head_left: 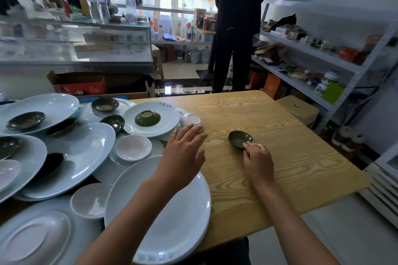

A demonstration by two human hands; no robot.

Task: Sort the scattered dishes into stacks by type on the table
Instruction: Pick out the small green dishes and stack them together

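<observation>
A wooden table (290,168) carries a jumble of dishes on its left half. My right hand (257,160) pinches the near rim of a small dark green dish (239,138) that stands alone on the bare wood. My left hand (183,153) hovers with straight, spread fingers, its fingertips next to an overturned small white bowl (191,119). Just left of it, a round white plate (165,121) bears an overturned green dish (147,118). A large oval white plate (178,221) lies under my left forearm.
More oval plates (86,153), green dishes (25,120) and small pinkish-white saucers (133,147) overlap on the left. A person in dark clothes (239,17) stands beyond the table. Metal shelves (312,66) line the right, and a stool (298,109) sits by the far corner.
</observation>
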